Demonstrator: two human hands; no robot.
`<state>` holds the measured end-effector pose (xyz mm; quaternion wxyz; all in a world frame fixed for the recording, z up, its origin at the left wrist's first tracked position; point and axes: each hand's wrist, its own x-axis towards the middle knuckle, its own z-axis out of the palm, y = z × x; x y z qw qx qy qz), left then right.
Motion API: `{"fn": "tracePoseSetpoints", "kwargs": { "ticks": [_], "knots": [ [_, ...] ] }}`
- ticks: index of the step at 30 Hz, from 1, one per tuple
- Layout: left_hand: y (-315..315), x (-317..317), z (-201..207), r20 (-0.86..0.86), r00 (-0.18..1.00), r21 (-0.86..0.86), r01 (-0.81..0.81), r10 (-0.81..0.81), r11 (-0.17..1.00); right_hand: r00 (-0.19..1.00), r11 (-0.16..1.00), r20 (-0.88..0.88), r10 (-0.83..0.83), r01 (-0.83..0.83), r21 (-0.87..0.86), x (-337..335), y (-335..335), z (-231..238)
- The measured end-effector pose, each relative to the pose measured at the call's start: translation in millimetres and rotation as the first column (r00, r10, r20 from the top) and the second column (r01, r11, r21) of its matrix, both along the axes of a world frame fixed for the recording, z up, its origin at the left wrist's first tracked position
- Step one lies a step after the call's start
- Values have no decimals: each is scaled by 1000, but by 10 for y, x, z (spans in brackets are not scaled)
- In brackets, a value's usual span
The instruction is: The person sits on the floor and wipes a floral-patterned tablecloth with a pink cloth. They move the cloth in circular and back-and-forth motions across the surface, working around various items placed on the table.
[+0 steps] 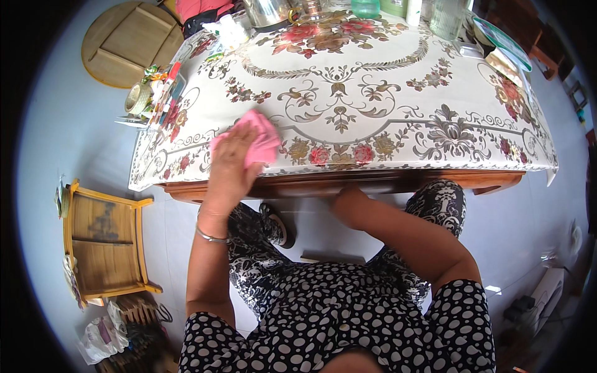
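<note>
My left hand (pixel 232 152) presses a folded pink cloth (pixel 264 135) onto the flowered tablecloth (pixel 217 127), near the table's front edge on the left. Its fingers lie over the cloth, slightly smeared by motion. A silver bangle (pixel 211 237) circles that wrist. My right hand (pixel 349 205) is low at the table's brown wooden front edge (pixel 298 184), right of the middle. Its fingers are hidden, so I cannot see what, if anything, they hold. The white tablecloth has red and gold flowers and grey scrolls.
A metal pot (pixel 266 13), a clear glass jar (pixel 446 22) and a green-rimmed round item (pixel 502 42) stand along the far side. Tape rolls (pixel 137 98) and small items crowd the left edge. A wooden stool (pixel 106 241) and a round wooden board (pixel 127 46) are at left.
</note>
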<state>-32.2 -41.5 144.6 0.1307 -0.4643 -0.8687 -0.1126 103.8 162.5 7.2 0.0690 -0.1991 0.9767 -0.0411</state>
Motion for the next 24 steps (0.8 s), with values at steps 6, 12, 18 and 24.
{"fn": "tracePoseSetpoints", "kwargs": {
  "ticks": [6,12,18,24],
  "knots": [
    [1027,390,7,34,952,-26,305,-304,952,999,1000,-34,11,-12,-22,41,-53,37],
    [1976,782,-14,36,856,26,516,-516,856,999,999,-40,-15,13,-45,-51,-44,-12],
    [2868,927,-131,83,816,62,569,-573,820,993,989,-54,-106,100,-107,-251,-31,-168],
    [2835,440,-53,160,880,9,452,-448,892,987,973,58,-149,156,-169,-309,53,-290]
  ]
}}
